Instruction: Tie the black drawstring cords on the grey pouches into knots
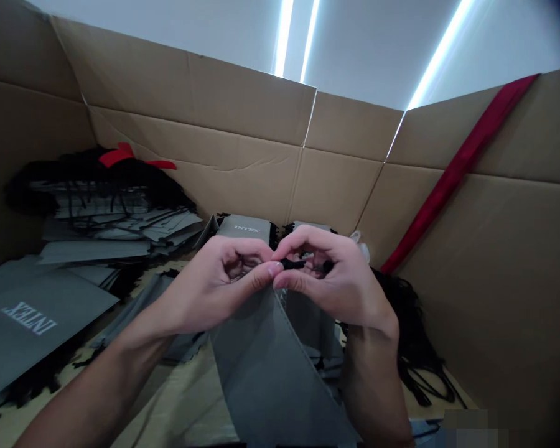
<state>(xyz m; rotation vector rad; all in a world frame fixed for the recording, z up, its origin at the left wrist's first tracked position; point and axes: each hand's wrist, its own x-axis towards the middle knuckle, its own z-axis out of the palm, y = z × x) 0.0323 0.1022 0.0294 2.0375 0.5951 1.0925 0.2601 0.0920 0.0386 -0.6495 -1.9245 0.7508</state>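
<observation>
A grey fabric bag [273, 367] hangs below my fingers, its top corner between my two hands. My left hand [205, 286] is closed, with thumb and forefinger pinched on a short black cord [293, 264] at that corner. From the other side, my right hand [350, 280] pinches the same cord, its fingertips meeting those of the left. More of the cord shows inside the curl of my right fingers. The exact point where cord and fabric join is hidden by my fingertips.
Cardboard walls [242, 149] surround the work table. At left lie a printed grey bag [42, 317] and a heap of grey bags [112, 230] with black cords. Another stack [245, 229] stands behind my hands. Loose black cords [415, 336] and a red strap [462, 174] are at right.
</observation>
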